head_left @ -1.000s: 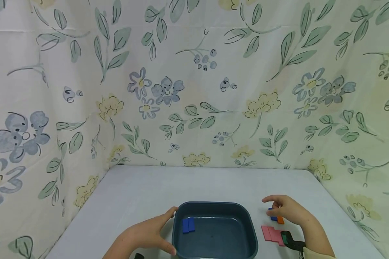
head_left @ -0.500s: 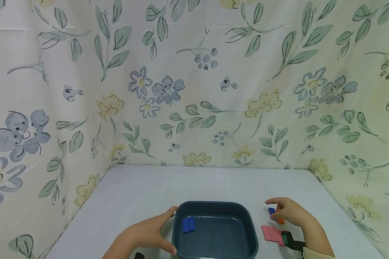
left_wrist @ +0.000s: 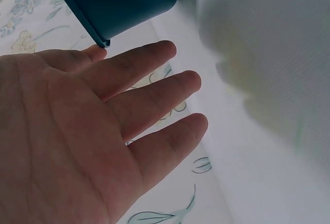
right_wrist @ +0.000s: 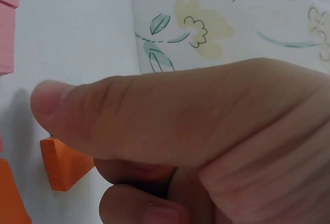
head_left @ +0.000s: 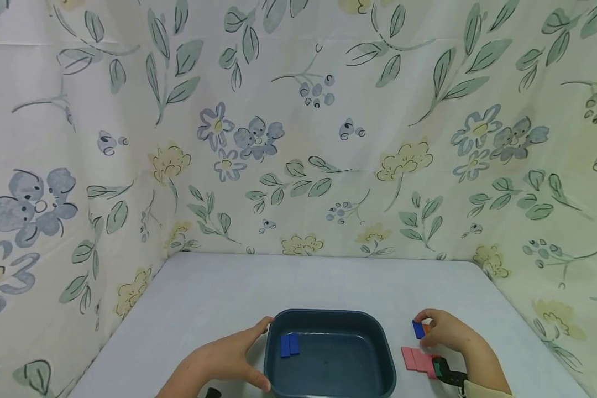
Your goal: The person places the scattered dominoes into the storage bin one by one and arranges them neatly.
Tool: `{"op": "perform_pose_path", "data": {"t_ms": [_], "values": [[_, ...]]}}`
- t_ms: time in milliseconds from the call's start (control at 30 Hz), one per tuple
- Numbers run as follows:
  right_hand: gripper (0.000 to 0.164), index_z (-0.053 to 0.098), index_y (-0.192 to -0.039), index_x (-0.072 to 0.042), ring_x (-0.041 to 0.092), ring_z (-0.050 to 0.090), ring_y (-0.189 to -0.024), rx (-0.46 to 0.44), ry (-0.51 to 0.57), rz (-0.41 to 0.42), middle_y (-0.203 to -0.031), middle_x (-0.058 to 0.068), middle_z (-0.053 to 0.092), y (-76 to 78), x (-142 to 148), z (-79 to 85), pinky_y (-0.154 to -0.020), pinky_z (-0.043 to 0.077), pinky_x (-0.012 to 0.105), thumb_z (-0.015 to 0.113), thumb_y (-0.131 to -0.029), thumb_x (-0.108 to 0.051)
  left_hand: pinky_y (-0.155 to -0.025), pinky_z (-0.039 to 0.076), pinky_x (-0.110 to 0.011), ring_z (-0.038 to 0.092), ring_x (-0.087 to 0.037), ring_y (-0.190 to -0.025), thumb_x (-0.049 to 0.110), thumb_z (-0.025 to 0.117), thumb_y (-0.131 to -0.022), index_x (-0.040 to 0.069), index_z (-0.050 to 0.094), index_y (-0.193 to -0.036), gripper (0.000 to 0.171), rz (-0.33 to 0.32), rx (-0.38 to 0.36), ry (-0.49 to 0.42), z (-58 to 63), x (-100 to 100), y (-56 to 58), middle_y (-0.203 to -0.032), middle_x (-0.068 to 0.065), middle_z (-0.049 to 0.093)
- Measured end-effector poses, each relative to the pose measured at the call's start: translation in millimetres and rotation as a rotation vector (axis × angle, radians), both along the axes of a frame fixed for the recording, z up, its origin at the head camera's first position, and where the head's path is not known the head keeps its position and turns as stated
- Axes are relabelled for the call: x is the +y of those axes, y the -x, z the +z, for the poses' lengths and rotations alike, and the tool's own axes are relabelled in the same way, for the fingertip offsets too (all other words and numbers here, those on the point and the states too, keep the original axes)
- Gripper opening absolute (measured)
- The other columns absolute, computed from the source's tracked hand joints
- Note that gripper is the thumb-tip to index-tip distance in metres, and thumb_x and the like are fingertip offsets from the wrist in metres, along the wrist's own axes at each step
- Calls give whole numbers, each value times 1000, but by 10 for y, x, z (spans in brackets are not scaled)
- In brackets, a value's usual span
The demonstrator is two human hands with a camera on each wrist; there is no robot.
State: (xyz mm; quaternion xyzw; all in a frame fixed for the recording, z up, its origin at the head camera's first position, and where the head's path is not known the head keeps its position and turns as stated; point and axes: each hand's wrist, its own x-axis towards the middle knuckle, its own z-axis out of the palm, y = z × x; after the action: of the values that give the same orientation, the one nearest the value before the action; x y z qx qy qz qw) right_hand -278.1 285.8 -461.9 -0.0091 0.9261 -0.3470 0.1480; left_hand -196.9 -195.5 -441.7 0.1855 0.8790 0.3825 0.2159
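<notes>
My left hand (head_left: 224,354) is spread beside the dark blue-grey plastic bin (head_left: 328,318), index fingertip and thumb touching its left rim. In the left wrist view its straight fingers (left_wrist: 154,100) stand apart below the bin (left_wrist: 129,2). Two blue blocks (head_left: 289,346) lie side by side in the bin's left part. To the right of the bin, my right hand (head_left: 450,330) pinches another blue block (head_left: 418,330) between thumb and index finger. An orange block (head_left: 426,328) lies close by, partly hidden by that hand; the right wrist view shows orange blocks (right_wrist: 67,165) near the thumb.
Pink blocks (head_left: 417,359) lie in a row below the right hand, partly covered by the wrist strap (head_left: 448,371). The white table (head_left: 318,282) ends at a floral curtain (head_left: 298,166) at the back and sides.
My right hand has come down and its index finger has curled in, so thumb and index finger now meet the blue block. The left hand and the bin have stayed put.
</notes>
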Motion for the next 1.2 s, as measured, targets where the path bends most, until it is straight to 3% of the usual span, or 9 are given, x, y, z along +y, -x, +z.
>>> {"op": "perform_pose_path", "data": {"t_ms": [400,867,1200], "values": [[49,60,-117,1,26,56,-84,6,-42,-5,-98,15,63,20,42,-44,-73,54,50,85,-75,-7,-109,30,-68,28,-39,-146,39,94,-67,16,19,-161,122,2,7,17,16,1,-5,-162,-12,28],[44,62,-114,3,23,52,-76,24,-36,-23,-87,9,59,31,11,-37,-63,45,36,79,-74,-2,-110,30,-67,26,-38,-147,41,91,-71,13,15,-162,122,-13,-9,-2,23,-26,-25,-163,-13,24],[43,61,-115,4,23,49,-68,36,-16,-30,-77,10,53,4,-40,2,-58,40,34,77,-75,-1,-110,30,-66,27,-37,-147,41,92,-70,12,14,-162,123,-11,-15,1,5,-38,-2,-163,-12,25]]}}
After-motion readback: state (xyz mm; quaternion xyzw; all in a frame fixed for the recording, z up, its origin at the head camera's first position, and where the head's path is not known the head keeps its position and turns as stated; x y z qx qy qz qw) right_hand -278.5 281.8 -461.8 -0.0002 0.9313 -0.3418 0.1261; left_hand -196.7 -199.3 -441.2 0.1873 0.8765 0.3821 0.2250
